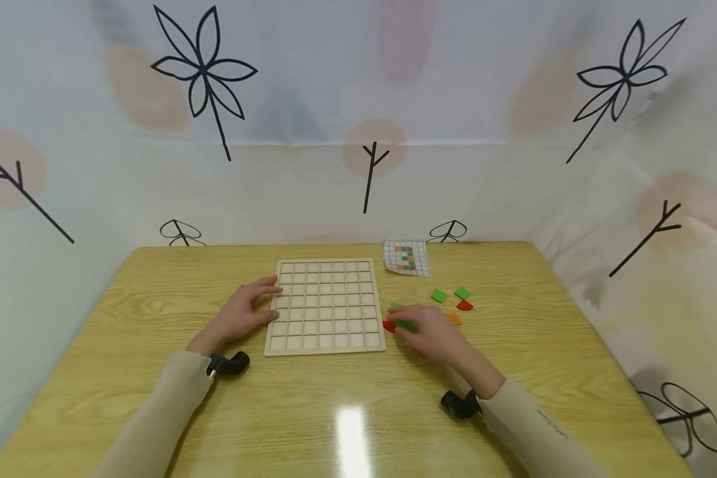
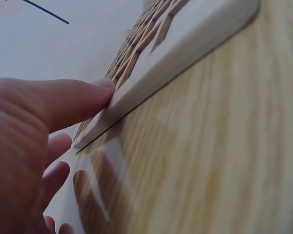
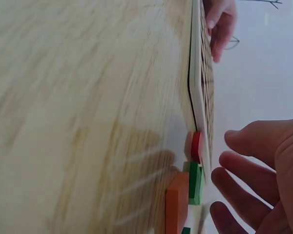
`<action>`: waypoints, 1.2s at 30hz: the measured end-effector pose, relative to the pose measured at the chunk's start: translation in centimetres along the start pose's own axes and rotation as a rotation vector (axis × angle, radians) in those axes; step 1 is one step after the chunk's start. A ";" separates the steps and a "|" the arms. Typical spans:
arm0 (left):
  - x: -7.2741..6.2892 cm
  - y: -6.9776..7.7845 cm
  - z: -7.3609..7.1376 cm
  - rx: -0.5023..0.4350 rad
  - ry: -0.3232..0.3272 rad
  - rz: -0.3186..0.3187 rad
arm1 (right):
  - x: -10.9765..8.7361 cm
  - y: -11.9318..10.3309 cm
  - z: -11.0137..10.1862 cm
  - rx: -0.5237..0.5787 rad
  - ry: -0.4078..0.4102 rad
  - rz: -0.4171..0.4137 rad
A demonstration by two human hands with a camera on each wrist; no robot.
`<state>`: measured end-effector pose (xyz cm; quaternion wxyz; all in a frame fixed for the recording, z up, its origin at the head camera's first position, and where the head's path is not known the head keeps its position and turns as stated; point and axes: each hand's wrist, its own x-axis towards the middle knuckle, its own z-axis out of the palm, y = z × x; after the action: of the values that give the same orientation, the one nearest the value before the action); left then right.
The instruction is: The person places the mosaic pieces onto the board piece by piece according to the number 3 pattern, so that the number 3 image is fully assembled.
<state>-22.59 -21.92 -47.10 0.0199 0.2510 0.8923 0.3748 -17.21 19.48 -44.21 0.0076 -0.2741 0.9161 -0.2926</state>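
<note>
Grid board (image 1: 325, 305) laid flat on the tabletop (image 1: 299, 411). Left hand (image 1: 244, 313) placed at the board's left edge; thumb and fingers parted, nothing gripped. The board's rim is touched by the thumb; the fingertips are set farther along the same edge.

Right hand (image 1: 433, 332) held just right of the board, above the loose pieces; fingers spread and loosely bent, no piece seen pinched. Whether any piece is touched cannot be told.

Red piece (image 1: 390, 326) seen just beside the board's right edge. Green piece (image 1: 405, 324) partly covered by the right hand, near the same edge. Orange piece (image 1: 455, 319) lies farther right of the board. Two green squares (image 1: 439, 295) and a red quarter-round (image 1: 465, 305) noted beyond, well apart from the board. Pattern sheet (image 1: 418, 264) laid near the board's far right corner.
</note>
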 end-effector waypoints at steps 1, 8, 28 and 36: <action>0.1 0.0 -0.1 -0.001 -0.003 -0.002 | 0.1 0.0 0.0 0.004 -0.005 0.005; 0.7 -0.3 -0.4 0.020 -0.055 -0.030 | 0.4 0.1 0.5 0.013 -0.045 0.038; 1.0 -1.4 -0.2 -0.005 -0.072 -0.010 | 0.8 -0.3 1.4 -0.053 -0.029 0.062; 1.2 -1.3 0.0 -0.032 -0.061 0.006 | 1.2 -0.4 1.0 -0.113 -0.031 0.046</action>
<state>-24.19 -22.17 -47.76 0.0499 0.2647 0.8844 0.3812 -17.82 18.07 -44.62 0.0130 -0.2577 0.9370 -0.2356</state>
